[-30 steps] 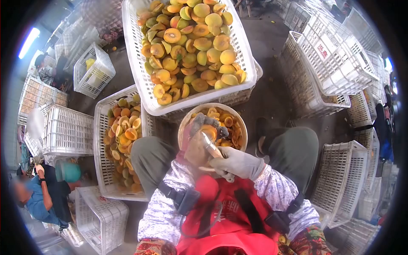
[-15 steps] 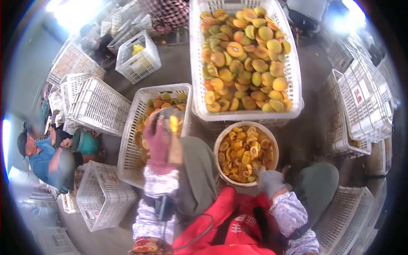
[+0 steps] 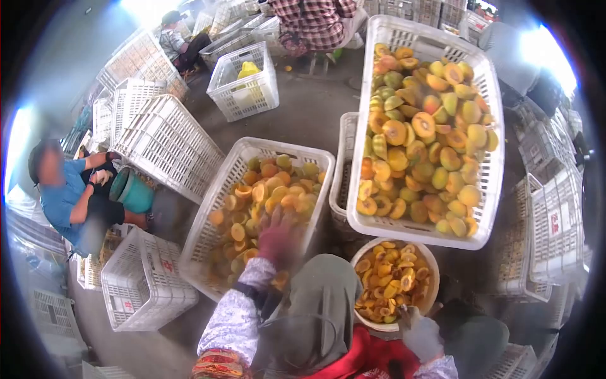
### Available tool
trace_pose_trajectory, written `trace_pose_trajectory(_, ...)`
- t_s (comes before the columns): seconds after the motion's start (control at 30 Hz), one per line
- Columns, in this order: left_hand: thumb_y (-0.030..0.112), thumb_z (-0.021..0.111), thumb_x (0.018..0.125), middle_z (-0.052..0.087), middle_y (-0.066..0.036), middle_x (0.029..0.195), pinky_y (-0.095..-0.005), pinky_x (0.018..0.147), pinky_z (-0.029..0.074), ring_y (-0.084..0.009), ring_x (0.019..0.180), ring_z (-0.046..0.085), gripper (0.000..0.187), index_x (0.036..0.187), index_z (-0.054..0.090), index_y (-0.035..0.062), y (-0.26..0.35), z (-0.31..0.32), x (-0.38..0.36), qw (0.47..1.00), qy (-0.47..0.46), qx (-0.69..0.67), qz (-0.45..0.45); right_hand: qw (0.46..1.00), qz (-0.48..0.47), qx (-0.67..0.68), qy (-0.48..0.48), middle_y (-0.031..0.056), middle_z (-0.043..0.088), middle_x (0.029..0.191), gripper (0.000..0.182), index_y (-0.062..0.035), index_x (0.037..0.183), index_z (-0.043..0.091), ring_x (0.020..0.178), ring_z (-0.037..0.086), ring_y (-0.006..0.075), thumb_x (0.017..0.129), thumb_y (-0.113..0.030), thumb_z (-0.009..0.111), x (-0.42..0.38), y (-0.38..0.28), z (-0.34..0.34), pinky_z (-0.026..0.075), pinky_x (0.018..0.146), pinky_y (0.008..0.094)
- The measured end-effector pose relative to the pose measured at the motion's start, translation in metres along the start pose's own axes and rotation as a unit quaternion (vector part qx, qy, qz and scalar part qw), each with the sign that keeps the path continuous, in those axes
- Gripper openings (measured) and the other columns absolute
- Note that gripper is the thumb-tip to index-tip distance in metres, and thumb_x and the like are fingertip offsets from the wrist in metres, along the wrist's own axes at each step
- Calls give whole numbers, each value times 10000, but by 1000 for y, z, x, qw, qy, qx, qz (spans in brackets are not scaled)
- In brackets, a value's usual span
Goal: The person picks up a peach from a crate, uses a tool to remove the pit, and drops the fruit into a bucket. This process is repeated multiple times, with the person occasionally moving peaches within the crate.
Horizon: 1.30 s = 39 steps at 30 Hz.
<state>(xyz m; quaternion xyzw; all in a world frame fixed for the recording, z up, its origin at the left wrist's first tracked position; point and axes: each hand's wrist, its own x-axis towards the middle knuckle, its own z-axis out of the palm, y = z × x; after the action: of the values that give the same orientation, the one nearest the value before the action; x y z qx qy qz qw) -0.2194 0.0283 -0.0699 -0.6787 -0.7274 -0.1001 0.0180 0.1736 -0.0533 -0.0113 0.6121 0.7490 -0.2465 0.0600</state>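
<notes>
My left hand (image 3: 278,239), in a dark red glove and blurred by motion, is over the halved fruit (image 3: 273,183) in the left white crate (image 3: 192,243). Its fingers reach forward among the pieces, spread a little. At the right edge of the round bucket (image 3: 434,278), which holds orange fruit halves (image 3: 388,278), is my right hand (image 3: 420,335) in a grey glove. Its fingers are bent round something small I cannot make out. A larger white crate (image 3: 486,237) full of halved fruit stands beyond the bucket.
A person in a blue shirt (image 3: 63,202) sits at the left beside a green bucket (image 3: 134,191). Empty-looking crates (image 3: 170,145) lean nearby. A small crate (image 3: 243,95) holds something yellow. Another person in a checked shirt (image 3: 312,22) is at the top. Stacked crates (image 3: 555,227) stand at the right.
The view has shifted, so the crates and bucket sit differently in it. My left hand, earlier raised at the crate's edge with an orange piece, is now down at the fruit.
</notes>
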Motion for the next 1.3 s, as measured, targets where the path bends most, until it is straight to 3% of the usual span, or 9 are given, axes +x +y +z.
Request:
trace_pose_trajectory(0.1, 320, 532, 862, 452, -116, 1399, -528, 1105, 269, -361, 1336, 362, 392, 1224, 615, 197, -14, -6, 42, 997, -67, -15, -27, 999, -21, 27, 16, 199, 632, 679, 342, -58, 1067, 540, 620, 644, 388, 837, -299, 619, 6, 4, 16, 510, 548, 480)
trace_pose_trajectory(0.4, 442, 532, 854, 378, -149, 1476, -462, 1108, 298, -378, 1326, 393, 591, 1368, 502, 153, -39, -12, 147, 968, -209, 6, -140, 998, -28, 27, 52, 188, 620, 640, 302, -65, 1051, 540, 594, 630, 386, 820, -221, 655, 2, 11, -5, 500, 534, 468)
trace_pose_trajectory(0.47, 414, 477, 895, 434, -158, 1430, -442, 1092, 326, -339, 1303, 425, 504, 1307, 556, 134, -121, 26, 130, 965, -248, -62, 55, 993, -35, 64, 97, 186, 629, 666, 281, -67, 1059, 545, 619, 632, 390, 826, -191, 641, 0, 12, -11, 499, 540, 467)
trace_pose_trajectory(0.5, 426, 478, 896, 429, -154, 1438, -455, 1087, 332, -349, 1287, 444, 501, 1299, 563, 140, -109, 4, 101, 972, -183, -103, -104, 993, -36, 66, 95, 186, 629, 666, 281, -67, 1059, 545, 619, 632, 390, 826, -191, 641, 2, 10, -14, 499, 540, 467)
trace_pose_trajectory(0.73, 381, 567, 880, 442, -236, 1392, -423, 1048, 380, -369, 1272, 447, 502, 1297, 546, 104, -137, -6, -46, 966, -144, -70, -203, 987, -100, 68, 107, 197, 632, 695, 279, -58, 1077, 551, 655, 639, 388, 826, -158, 624, 11, -7, -9, 504, 569, 458)
trace_pose_trajectory(0.8, 342, 618, 842, 572, -194, 1235, -421, 972, 440, -372, 1139, 547, 426, 1185, 617, 88, -122, -53, -62, 957, -260, 33, -122, 989, -93, 65, 98, 194, 638, 709, 280, -57, 1080, 553, 663, 642, 385, 827, -154, 624, 9, -10, -14, 508, 577, 454)
trace_pose_trajectory(0.87, 323, 612, 852, 578, -184, 1246, -411, 968, 444, -358, 1133, 557, 379, 1150, 642, 91, -158, -27, -100, 987, -113, -24, -113, 991, -82, 68, 86, 192, 645, 723, 281, -55, 1083, 554, 671, 646, 381, 827, -149, 624, 4, -13, -12, 512, 584, 450)
trace_pose_trajectory(1.1, 384, 560, 887, 582, -184, 1243, -460, 1066, 339, -361, 1223, 486, 450, 1225, 603, 90, -112, -85, -95, 937, -293, 23, -191, 988, -62, 108, 88, 185, 661, 778, 289, -73, 1094, 559, 731, 648, 399, 821, -137, 628, -5, 0, -16, 513, 633, 470)
trace_pose_trajectory(1.3, 465, 617, 831, 443, -199, 1397, -444, 1116, 287, -386, 1317, 377, 580, 1292, 556, 119, -139, -56, -5, 986, -63, -72, -137, 986, -37, 121, 109, 201, 653, 764, 279, -68, 1090, 566, 753, 642, 419, 825, -126, 629, -3, 11, -12, 508, 640, 483)
